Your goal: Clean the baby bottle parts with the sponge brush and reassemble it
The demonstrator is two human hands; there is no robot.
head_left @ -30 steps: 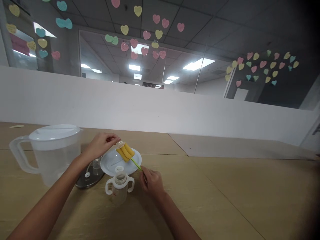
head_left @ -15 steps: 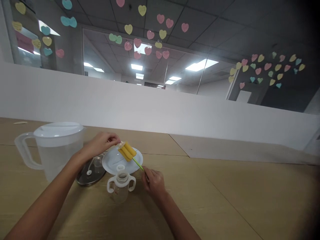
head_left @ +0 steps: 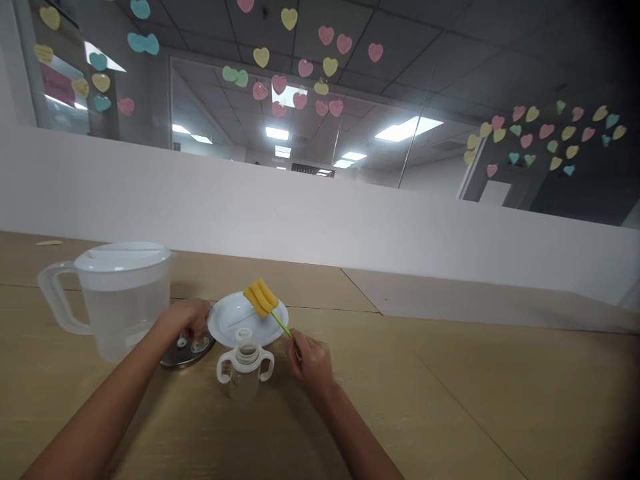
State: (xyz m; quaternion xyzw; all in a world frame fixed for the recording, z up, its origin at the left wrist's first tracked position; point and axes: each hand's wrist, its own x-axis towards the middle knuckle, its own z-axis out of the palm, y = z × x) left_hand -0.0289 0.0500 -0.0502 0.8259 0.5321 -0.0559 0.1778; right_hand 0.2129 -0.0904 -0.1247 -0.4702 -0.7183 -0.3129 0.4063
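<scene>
My right hand (head_left: 313,363) grips the green handle of a yellow sponge bottle brush (head_left: 261,298). The brush head is raised over a white plate (head_left: 225,333). My left hand (head_left: 193,319) reaches down over a dark round metal tray (head_left: 175,359), fingers bent and partly hidden; what they hold I cannot make out. A small clear piece (head_left: 201,344) and a white round part (head_left: 182,342) lie on the tray under that hand. In front of the plate stands an upright, open baby bottle (head_left: 244,383) with two white handles. A white ring-shaped part (head_left: 243,334) shows just behind its mouth.
A large translucent pitcher (head_left: 123,300) with a lid and handle stands at the left, beside my left forearm. Behind the wooden table (head_left: 425,400) runs a low white wall (head_left: 300,217), with glass and heart-shaped notes above it.
My left hand has moved from the brush head, where it held a small clear piece, left and down to the metal tray. The brush has stayed nearly in place, its head tilting slightly more upright.
</scene>
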